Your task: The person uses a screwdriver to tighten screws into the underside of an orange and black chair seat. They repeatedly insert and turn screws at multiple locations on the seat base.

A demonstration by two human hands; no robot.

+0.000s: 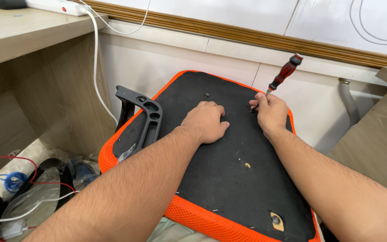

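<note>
Near corner: we saw a bolt (276, 219) already seated in the upturned seat base (220, 179).
Left hand (206, 121): we pressed it flat, holding nothing.
Right hand (270, 112): we gripped the red-handled screwdriver (285, 71) upright.
Far hole (207, 94): unfinished.

single view only: a camera worn on the person's head, set above and behind both forearms, facing forward and steeply down. it sits close to the work; the black fabric underside of an upturned seat with orange mesh edging (229, 148) fills the middle of the frame, and both arms enter from the bottom edge. the left hand (205, 122) and right hand (270, 112) lie near the centre. the upper frame takes in the white wall with a brown wooden moulding strip (229, 31); the left edge takes in a light wooden counter (27, 33). no second view shares the scene.
</note>
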